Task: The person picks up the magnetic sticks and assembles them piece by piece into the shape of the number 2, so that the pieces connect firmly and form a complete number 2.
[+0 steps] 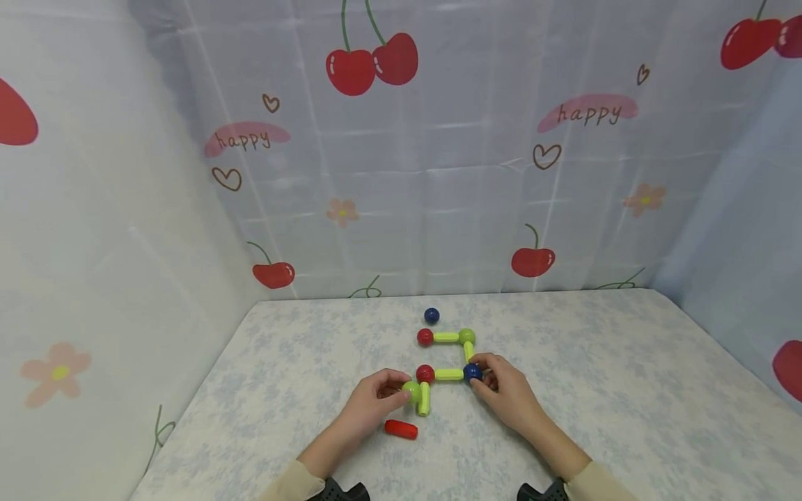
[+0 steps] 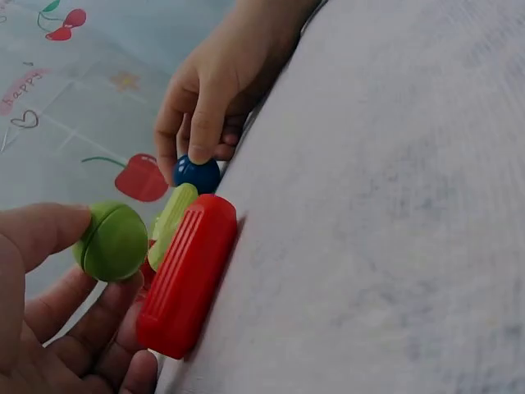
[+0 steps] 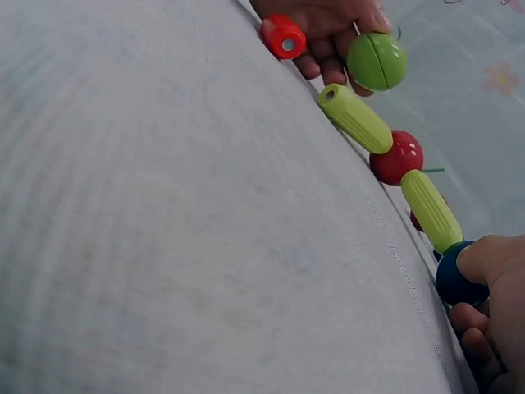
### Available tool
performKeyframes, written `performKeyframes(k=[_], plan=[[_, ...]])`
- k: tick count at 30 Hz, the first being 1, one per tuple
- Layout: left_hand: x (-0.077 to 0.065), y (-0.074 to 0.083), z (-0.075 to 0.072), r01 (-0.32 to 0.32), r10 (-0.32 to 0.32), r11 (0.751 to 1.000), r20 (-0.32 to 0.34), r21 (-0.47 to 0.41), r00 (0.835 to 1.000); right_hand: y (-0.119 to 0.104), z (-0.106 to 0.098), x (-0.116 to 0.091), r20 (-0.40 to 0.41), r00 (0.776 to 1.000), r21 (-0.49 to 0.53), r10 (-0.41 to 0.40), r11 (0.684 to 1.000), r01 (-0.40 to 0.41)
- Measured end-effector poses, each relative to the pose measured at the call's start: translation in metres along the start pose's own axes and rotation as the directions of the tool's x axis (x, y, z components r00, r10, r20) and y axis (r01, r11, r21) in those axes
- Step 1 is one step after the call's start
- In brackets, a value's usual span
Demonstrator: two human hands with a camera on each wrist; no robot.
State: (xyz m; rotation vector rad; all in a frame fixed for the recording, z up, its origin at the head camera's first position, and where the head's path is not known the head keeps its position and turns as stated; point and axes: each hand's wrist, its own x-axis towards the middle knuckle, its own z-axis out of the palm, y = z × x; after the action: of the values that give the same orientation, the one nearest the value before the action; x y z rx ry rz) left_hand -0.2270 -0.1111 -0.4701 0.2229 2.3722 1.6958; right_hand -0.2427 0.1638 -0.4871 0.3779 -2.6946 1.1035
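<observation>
My left hand (image 1: pixel 374 402) pinches a green ball (image 2: pixel 115 240) between thumb and fingers, held just left of a yellow-green rod (image 1: pixel 424 399). That rod joins a red ball (image 1: pixel 425 374), from which another yellow-green rod (image 1: pixel 448 374) runs to a blue ball (image 1: pixel 473 372). On the blue ball, my right hand (image 1: pixel 506 391) has its thumb and fingers in a pinch. A further rod (image 1: pixel 468 352) leads back from the blue ball to a second green ball (image 1: pixel 466 337). From there a rod (image 1: pixel 446 337) reaches a second red ball (image 1: pixel 425 337).
A loose red rod (image 1: pixel 401 429) lies on the table in front of the left hand. Behind the joined pieces sits a separate blue ball (image 1: pixel 431 316). A cherry-patterned curtain (image 1: pixel 438 174) hangs along the table's back edge.
</observation>
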Motion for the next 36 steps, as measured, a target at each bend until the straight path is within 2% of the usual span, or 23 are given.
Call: performKeyframes(k=[8, 11, 14, 22, 29, 36], plan=[[-0.009, -0.008, -0.002, -0.079, 0.076, 0.997, 0.105, 0.019, 0.992, -0.001, 0.001, 0.0, 0.0, 1.0, 0.012, 0.011, 1.0, -0.011], [-0.008, -0.012, -0.002, -0.122, 0.11, 0.991, 0.163, 0.064, 0.98, 0.001, 0.001, 0.0, -0.011, 1.0, 0.01, 0.006, 1.0, -0.006], [-0.009, -0.014, -0.003, -0.165, 0.14, 0.979, 0.191, 0.121, 0.971, 0.0, 0.002, 0.0, -0.018, 1.0, 0.01, 0.002, 1.0, -0.002], [-0.008, -0.018, -0.001, -0.233, 0.189, 0.944, 0.194, 0.235, 0.963, 0.003, 0.003, 0.001, -0.002, 1.0, -0.006, -0.001, 1.0, 0.001], [-0.007, -0.018, 0.001, -0.233, 0.187, 0.925, 0.173, 0.302, 0.967, 0.002, 0.003, 0.0, -0.008, 1.0, -0.004, -0.017, 1.0, 0.017], [-0.007, -0.018, 0.003, -0.25, 0.206, 0.913, 0.166, 0.322, 0.964, 0.002, 0.002, -0.001, -0.041, 0.999, -0.003, -0.036, 0.999, 0.036]])
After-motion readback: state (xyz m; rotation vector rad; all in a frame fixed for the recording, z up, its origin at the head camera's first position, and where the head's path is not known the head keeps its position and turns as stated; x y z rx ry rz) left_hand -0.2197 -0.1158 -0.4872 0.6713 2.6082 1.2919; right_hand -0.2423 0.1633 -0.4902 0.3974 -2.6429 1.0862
